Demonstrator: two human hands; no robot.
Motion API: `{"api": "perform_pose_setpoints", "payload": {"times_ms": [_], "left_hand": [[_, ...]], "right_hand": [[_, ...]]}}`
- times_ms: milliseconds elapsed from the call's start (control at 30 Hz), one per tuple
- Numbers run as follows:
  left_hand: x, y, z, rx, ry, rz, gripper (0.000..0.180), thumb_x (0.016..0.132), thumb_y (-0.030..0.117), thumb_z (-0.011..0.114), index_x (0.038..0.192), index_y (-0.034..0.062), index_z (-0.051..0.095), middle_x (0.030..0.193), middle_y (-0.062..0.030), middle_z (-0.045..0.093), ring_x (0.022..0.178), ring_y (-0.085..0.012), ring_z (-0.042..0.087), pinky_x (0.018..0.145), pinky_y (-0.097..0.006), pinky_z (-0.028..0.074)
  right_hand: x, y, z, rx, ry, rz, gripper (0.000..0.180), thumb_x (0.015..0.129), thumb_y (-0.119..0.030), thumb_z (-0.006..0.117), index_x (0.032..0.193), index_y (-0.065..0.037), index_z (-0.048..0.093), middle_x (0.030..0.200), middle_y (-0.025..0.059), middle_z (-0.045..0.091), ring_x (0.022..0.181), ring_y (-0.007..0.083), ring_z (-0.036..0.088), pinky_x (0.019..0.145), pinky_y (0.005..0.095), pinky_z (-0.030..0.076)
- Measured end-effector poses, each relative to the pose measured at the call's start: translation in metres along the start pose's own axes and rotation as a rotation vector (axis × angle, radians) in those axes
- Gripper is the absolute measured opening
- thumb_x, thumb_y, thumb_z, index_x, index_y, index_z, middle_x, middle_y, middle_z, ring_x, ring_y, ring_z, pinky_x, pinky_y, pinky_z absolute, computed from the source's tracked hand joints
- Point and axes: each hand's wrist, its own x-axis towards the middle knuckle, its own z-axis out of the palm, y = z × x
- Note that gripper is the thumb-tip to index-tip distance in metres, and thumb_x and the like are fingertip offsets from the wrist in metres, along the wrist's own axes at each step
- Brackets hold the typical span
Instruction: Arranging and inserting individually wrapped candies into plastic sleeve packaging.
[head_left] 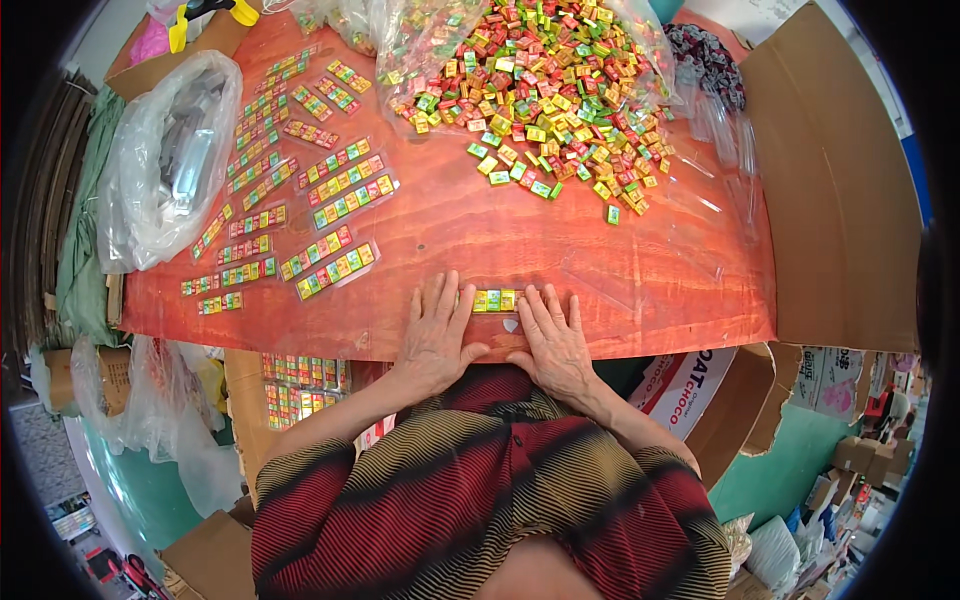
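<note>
A short row of small yellow and green boxes (495,300) lies near the table's front edge, between my two hands. My left hand (436,335) lies flat at the row's left end, fingers stretched out and apart. On the other end rests my right hand (556,343), its fingers also extended and spread. The fingers cover both ends of the row, and I cannot tell how far it runs beneath them. To the left, several filled clear strips (335,270) of the same coloured boxes lie on the red table (450,215).
A big pile of loose boxes (560,90) spills from a clear bag at the far side. Clear plastic strips (735,150) lie at the right, beside a tall cardboard panel (830,190). An open plastic bag (180,165) stands far left. Below the table edge sits a carton of filled packs (300,390).
</note>
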Motion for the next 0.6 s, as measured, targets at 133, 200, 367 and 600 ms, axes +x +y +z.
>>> {"api": "perform_pose_setpoints", "payload": {"times_ms": [133,200,367,600], "left_hand": [[-0.003,-0.012,0.004,-0.132,0.111,-0.006,0.065,0.082,0.025,0.057,0.132,-0.0042,0.028,0.137,-0.026,0.025,0.127,-0.0412,0.026,0.102,-0.051,0.022],[0.0,-0.016,0.001,-0.374,0.236,-0.079,0.055,0.081,0.013,0.056,0.129,-0.0033,0.035,0.133,-0.024,0.033,0.124,-0.0382,0.032,0.101,-0.045,0.027],[0.013,-0.02,-0.009,-0.433,0.272,-0.163,0.036,0.081,0.004,0.053,0.117,0.0014,0.051,0.12,-0.0185,0.047,0.112,-0.0341,0.045,0.095,-0.038,0.035],[0.022,-0.023,-0.011,-0.244,0.231,-0.103,0.033,0.074,0.006,0.06,0.107,0.0036,0.056,0.105,-0.0154,0.051,0.099,-0.0312,0.048,0.086,-0.037,0.04]], "right_hand": [[0.0,0.0,-0.001,0.018,0.003,-0.003,0.077,0.076,-0.038,0.06,0.133,0.002,0.029,0.14,0.017,0.027,0.132,0.035,0.02,0.104,0.057,0.012],[0.001,0.0,-0.001,0.024,-0.01,0.005,0.078,0.075,-0.037,0.062,0.134,0.001,0.028,0.14,0.0173,0.026,0.132,0.0355,0.019,0.104,0.0554,0.012],[0.0,0.0,-0.001,0.035,-0.007,0.013,0.075,0.076,-0.036,0.061,0.134,-0.001,0.029,0.14,0.0171,0.027,0.132,0.0354,0.02,0.104,0.0563,0.013],[0.001,-0.001,-0.004,0.105,0.004,0.048,0.077,0.074,-0.027,0.065,0.135,0.0,0.026,0.141,0.0187,0.023,0.133,0.0344,0.018,0.107,0.0491,0.011]]}}
